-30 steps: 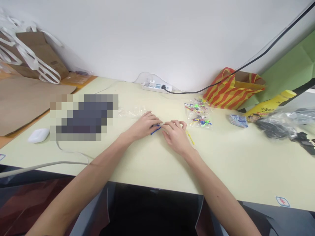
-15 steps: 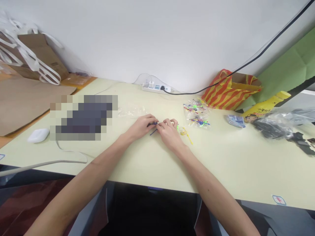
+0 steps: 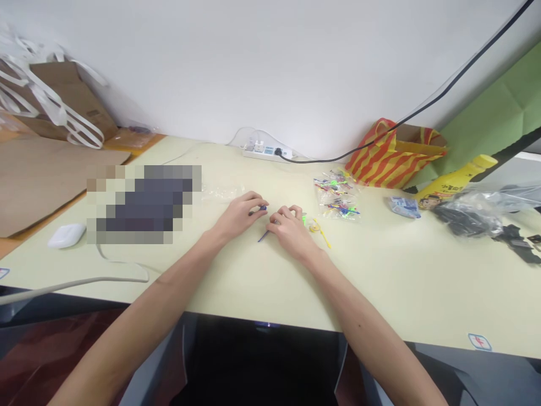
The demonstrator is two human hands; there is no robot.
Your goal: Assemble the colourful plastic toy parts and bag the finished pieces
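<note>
ok, left hand (image 3: 239,217) grip pinched on a small dark-blue plastic piece (image 3: 262,208), right hand (image 3: 291,231) grip closed on a thin blue plastic stick (image 3: 264,235), mid pale-yellow worktop (image 3: 401,270). best kept low, tips lined up. loose yellow plastic stick (image 3: 323,235) just right; clear bag of coloured plastic parts (image 3: 338,197) farther right, neither blocking.

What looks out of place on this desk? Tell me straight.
The yellow bottle lies on its side at the far right, beside a slumped striped bag. A yellow stick lies loose by the right hand. Nothing looks spilled.
</note>
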